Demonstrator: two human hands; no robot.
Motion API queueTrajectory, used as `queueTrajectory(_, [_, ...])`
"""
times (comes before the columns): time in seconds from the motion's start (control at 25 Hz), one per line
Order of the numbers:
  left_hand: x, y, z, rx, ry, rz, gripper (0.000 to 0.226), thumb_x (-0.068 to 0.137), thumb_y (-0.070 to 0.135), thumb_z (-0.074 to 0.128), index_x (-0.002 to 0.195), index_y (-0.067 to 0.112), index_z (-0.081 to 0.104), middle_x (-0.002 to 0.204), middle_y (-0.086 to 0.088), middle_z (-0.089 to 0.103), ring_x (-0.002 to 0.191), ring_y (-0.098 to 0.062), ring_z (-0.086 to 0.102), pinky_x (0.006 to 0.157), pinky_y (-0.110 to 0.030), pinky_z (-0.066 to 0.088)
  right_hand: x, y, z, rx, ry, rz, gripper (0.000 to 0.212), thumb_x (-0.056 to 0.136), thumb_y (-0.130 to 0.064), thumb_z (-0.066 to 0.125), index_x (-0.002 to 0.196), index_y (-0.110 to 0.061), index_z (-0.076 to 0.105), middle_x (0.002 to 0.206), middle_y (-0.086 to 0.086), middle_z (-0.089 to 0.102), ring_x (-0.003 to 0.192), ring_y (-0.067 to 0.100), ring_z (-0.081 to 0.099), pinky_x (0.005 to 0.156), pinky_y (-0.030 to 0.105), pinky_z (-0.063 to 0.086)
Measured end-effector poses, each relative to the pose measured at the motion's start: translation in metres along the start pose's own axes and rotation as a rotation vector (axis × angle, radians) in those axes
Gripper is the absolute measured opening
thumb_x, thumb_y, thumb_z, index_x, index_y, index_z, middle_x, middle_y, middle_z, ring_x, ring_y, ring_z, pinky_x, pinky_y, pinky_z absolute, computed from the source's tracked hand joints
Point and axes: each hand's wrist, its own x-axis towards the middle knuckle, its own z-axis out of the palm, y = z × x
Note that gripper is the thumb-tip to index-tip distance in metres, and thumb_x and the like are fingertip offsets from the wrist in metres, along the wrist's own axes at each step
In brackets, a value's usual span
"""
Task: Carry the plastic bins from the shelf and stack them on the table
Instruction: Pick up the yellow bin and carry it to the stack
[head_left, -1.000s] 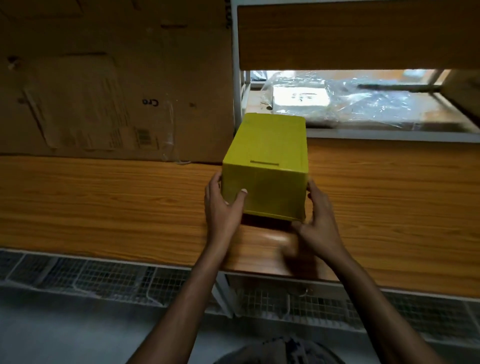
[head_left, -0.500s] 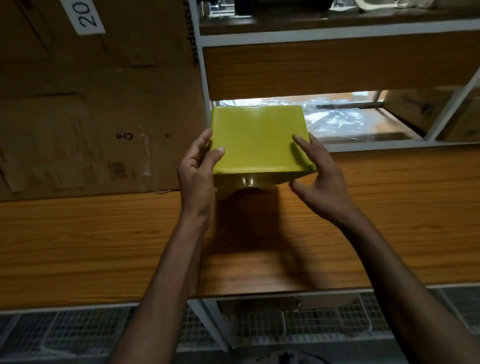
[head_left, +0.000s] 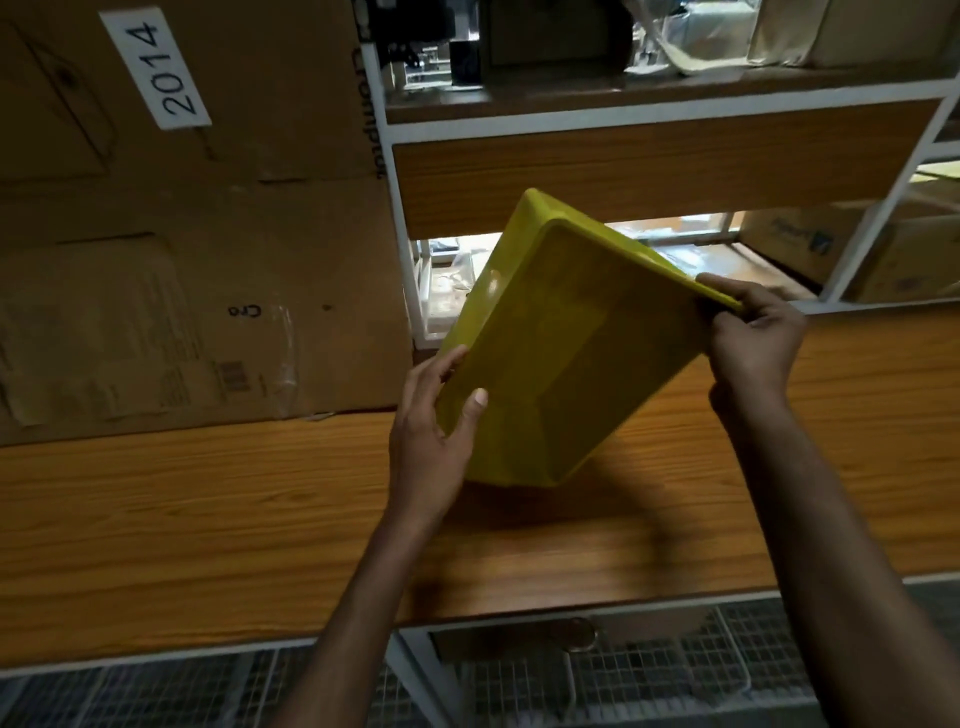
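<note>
The yellow rectangular plastic bin (head_left: 566, 353) is in the air above the wood-grain surface (head_left: 208, 519), touching nothing but the two hands. It is tipped on a diagonal, with one broad flat face turned toward the camera and its rim corner pointing up and right.

It looks light and stiff: thin moulded plastic, smooth and a little glossy, so it could slide against dry skin. The rim and the long side walls seem the best places to hold it, one hand on each side, rather than the slick flat face.

The left hand (head_left: 431, 441) grips the lower left edge, thumb pressed on the broad face and fingers wrapped behind. The right hand (head_left: 753, 343) pinches the upper right rim between thumb and curled fingers.

Behind the bin stands a white metal shelf frame (head_left: 400, 208), and to the left a large brown cardboard box (head_left: 182, 260) with a white label reading 2014 (head_left: 156, 67). Grey wire mesh (head_left: 649, 675) runs below the front edge.

A second ago the bin rested on the wood with both hands at its near end. Half a second ago it was lifted and held roughly square between them. Since then it has been turned onto the diagonal, and the right hand has moved to the far rim.
</note>
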Motion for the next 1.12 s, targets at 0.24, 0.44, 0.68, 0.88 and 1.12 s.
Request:
queueTrajectory(0.24, [0.001, -0.003, -0.002, 0.076, 0.251, -0.002, 0.025, 0.105, 0.026, 0.058, 0.13, 0.026, 0.063, 0.121, 0.006, 0.057, 0.103, 0.001, 0.059, 0.075, -0.015, 0.052, -0.012, -0.026, 0.008, 0.311, -0.174, 0.118, 0.026, 0.093, -0.001, 0.066, 0.116, -0.014, 0.069, 0.088, -0.005, 0.077, 0.085, 0.008, 0.071, 0.081, 0.029, 0.058])
queueTrajectory(0.44, [0.017, -0.026, -0.002, -0.162, 0.511, -0.334, 0.027, 0.105, 0.022, 0.058, 0.125, 0.004, 0.065, 0.113, -0.006, 0.066, 0.099, -0.015, 0.061, 0.079, -0.025, 0.05, -0.082, -0.045, 0.026, 0.022, -0.541, -0.195, 0.047, 0.099, -0.015, 0.065, 0.145, -0.014, 0.056, 0.139, 0.005, 0.063, 0.13, 0.018, 0.06, 0.103, 0.04, 0.054])
queueTrajectory(0.68, [0.011, -0.062, 0.01, -0.336, 0.587, -0.591, 0.027, 0.104, 0.008, 0.056, 0.128, -0.005, 0.059, 0.111, -0.01, 0.056, 0.105, -0.019, 0.052, 0.086, -0.025, 0.043, -0.15, -0.021, 0.028, -0.435, -0.601, -0.359, 0.068, 0.095, -0.018, 0.066, 0.154, -0.042, 0.042, 0.13, 0.0, 0.045, 0.116, 0.017, 0.05, 0.083, 0.04, 0.054])
queueTrajectory(0.88, [0.012, -0.049, -0.004, -0.425, 0.424, -0.603, 0.031, 0.102, 0.013, 0.061, 0.132, 0.005, 0.06, 0.123, -0.01, 0.065, 0.112, -0.024, 0.062, 0.095, -0.04, 0.053, -0.112, -0.015, 0.026, -0.284, -0.565, -0.179, 0.064, 0.088, -0.007, 0.074, 0.144, -0.032, 0.057, 0.111, -0.004, 0.057, 0.084, 0.002, 0.054, 0.07, 0.017, 0.047])
queueTrajectory(1.12, [0.047, -0.007, -0.044, -0.327, -0.082, -0.648, 0.025, 0.093, 0.02, 0.072, 0.117, 0.029, 0.071, 0.105, 0.007, 0.076, 0.082, -0.009, 0.075, 0.051, -0.022, 0.055, -0.05, -0.006, 0.009, -0.059, -0.529, 0.482, 0.039, 0.093, 0.001, 0.065, 0.128, -0.015, 0.069, 0.113, 0.007, 0.076, 0.098, 0.018, 0.067, 0.08, 0.033, 0.052])
